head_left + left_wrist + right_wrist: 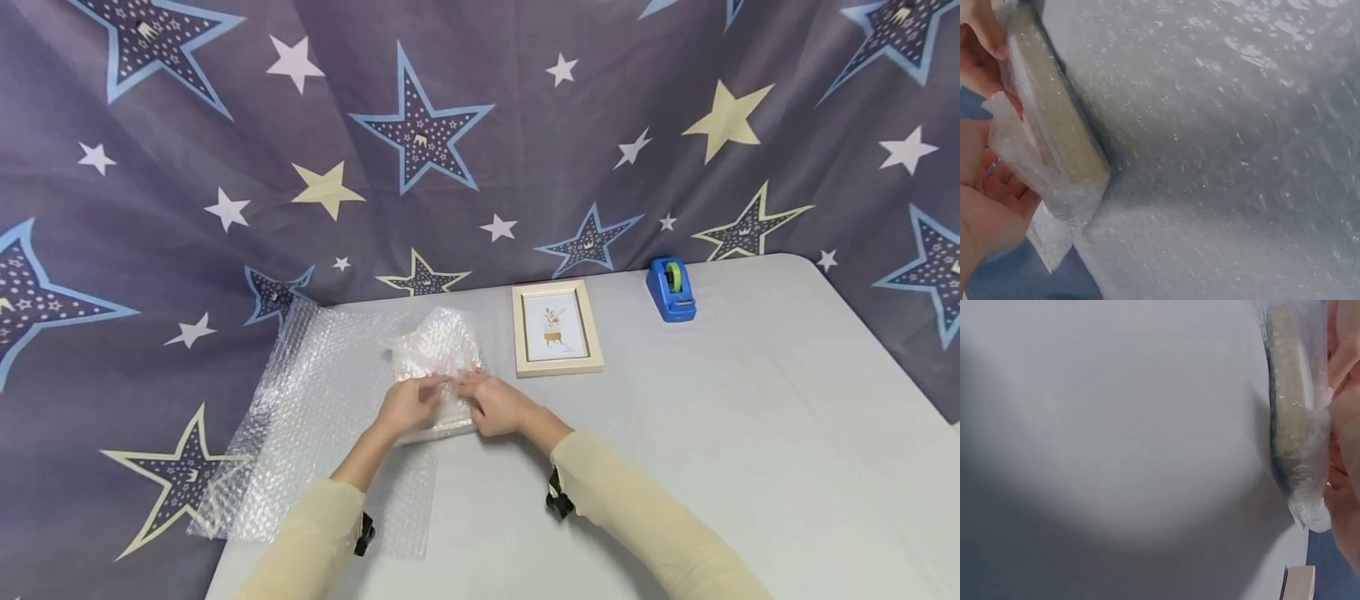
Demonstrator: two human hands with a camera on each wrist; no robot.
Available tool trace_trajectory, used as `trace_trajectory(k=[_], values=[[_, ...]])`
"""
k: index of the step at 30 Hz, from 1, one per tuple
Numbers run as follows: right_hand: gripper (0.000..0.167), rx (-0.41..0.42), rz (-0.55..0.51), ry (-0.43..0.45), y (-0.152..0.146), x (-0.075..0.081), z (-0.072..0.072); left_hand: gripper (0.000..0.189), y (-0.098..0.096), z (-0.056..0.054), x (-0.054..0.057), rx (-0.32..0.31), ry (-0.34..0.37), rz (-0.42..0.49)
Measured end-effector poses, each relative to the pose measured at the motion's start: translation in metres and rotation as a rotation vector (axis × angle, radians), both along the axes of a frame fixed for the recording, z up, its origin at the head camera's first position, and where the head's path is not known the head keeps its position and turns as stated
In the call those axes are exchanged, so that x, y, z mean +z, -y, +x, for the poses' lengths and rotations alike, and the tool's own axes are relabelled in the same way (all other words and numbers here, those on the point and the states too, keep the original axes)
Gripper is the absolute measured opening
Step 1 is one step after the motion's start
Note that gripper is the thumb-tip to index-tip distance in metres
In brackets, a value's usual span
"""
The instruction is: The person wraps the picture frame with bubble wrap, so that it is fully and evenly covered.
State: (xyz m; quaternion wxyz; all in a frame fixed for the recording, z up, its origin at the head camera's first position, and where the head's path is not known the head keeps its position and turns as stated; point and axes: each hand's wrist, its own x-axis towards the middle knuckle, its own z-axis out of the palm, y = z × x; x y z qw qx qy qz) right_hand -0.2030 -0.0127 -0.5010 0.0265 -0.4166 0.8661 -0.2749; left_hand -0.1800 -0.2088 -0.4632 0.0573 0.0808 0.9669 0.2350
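Note:
A flat rectangular bundle (429,346) wrapped in bubble wrap lies on the table, its pale, wood-coloured edge (1063,106) showing through the plastic. My left hand (407,408) rests over the bundle's left half, index finger stretched towards the middle. From the right, my right hand (501,404) lies across the top, fingertips pressing the wrap close to the left ones. A loose flap of wrap (1019,140) stands up beside the left hand's relaxed fingers. In the right wrist view, the bundle's wrapped side (1294,406) stands next to the right hand (1344,437), partly cut off.
A larger bubble wrap sheet (315,417) spreads left of and under the bundle, overhanging the table's left edge. To the right lies a pale wooden picture frame (521,333) with a plant print. Farther right stands a blue tape dispenser (667,292) with green tape. Behind hangs a star-patterned curtain (480,167).

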Motion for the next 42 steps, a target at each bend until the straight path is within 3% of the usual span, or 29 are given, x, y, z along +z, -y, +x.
trace_trajectory(k=[4,8,10,14,17,20,25,27,31,33,34,36,42], values=[[0.040,-0.097,-0.104,-0.044,-0.004,-0.001,0.003,0.039,0.000,0.002,-0.005,-0.020,-0.068,-0.078],[0.054,-0.168,-0.137,-0.093,-0.009,0.000,0.006,0.038,-0.003,0.001,-0.007,-0.038,-0.121,-0.129],[0.060,-0.150,-0.122,-0.109,-0.011,0.002,0.008,0.038,-0.004,0.001,-0.008,-0.044,-0.136,-0.148],[0.060,-0.038,-0.075,-0.119,-0.013,0.003,0.009,0.039,-0.006,0.000,-0.010,-0.055,-0.128,-0.167],[0.051,0.026,-0.018,-0.121,-0.014,0.002,0.010,0.039,-0.006,-0.002,-0.009,-0.062,-0.088,-0.131],[0.043,0.052,0.026,-0.112,-0.015,-0.001,0.009,0.033,-0.002,-0.007,-0.005,-0.058,-0.028,-0.029],[0.039,0.059,0.012,-0.081,-0.016,-0.003,0.008,0.022,0.017,-0.025,0.004,-0.090,-0.029,0.133],[0.039,0.059,0.006,-0.069,-0.015,-0.003,0.008,0.019,0.027,-0.034,0.009,-0.048,-0.088,0.166],[0.038,0.055,-0.001,-0.062,-0.014,-0.002,0.007,0.033,0.054,-0.053,0.019,0.164,-0.245,0.183],[0.037,0.055,-0.007,-0.071,-0.014,-0.001,0.007,0.045,0.069,-0.061,0.022,0.237,-0.276,0.160],[0.037,0.056,-0.010,-0.075,-0.014,-0.001,0.007,0.050,0.077,-0.065,0.023,0.245,-0.270,0.150],[0.035,0.064,-0.018,-0.079,-0.013,0.000,0.007,0.053,0.090,-0.073,0.021,0.216,-0.241,0.132],[0.034,0.081,-0.031,-0.065,-0.009,0.000,0.007,0.048,0.110,-0.090,0.010,0.044,-0.150,0.129]])
